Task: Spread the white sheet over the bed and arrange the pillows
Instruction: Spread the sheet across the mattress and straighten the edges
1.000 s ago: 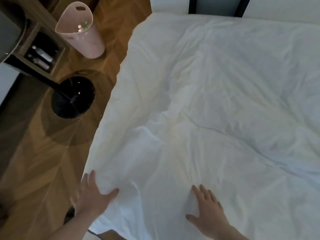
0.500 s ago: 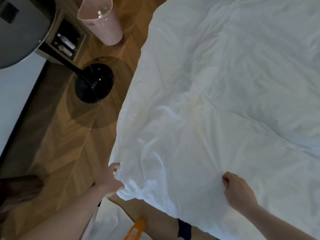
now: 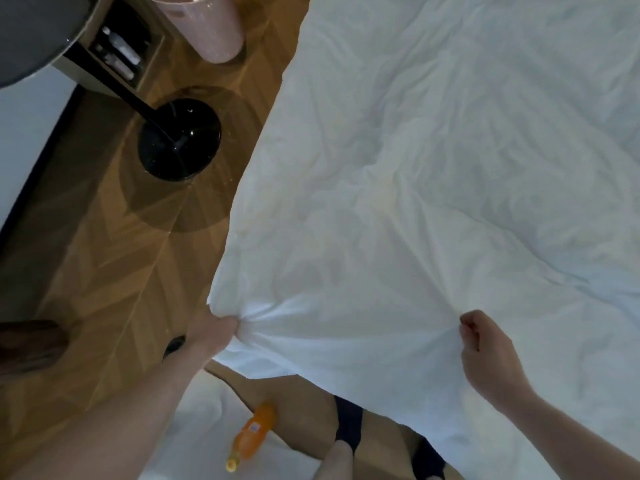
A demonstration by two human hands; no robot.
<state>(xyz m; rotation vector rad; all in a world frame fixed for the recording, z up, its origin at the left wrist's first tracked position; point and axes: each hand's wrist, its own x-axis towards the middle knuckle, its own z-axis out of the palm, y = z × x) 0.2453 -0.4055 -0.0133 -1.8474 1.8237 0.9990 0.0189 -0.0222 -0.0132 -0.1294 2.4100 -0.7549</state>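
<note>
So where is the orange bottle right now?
Head view, bottom centre: the orange bottle lies on white cloth on the floor, below the lifted white sheet, beside the person's dark-socked foot.

Flat palms to fists

My left hand (image 3: 216,332) and right hand (image 3: 486,355), spread flat before, now bunch the white sheet (image 3: 398,220), its corner lifted.

Wooden herringbone floor (image 3: 104,271) at left, carrying black round stand base (image 3: 179,138), pink bin (image 3: 207,29), orange bottle (image 3: 251,433) lying on its side on white cloth (image 3: 194,445). Bed at right, covered by wrinkled white sheet (image 3: 433,202).
</note>
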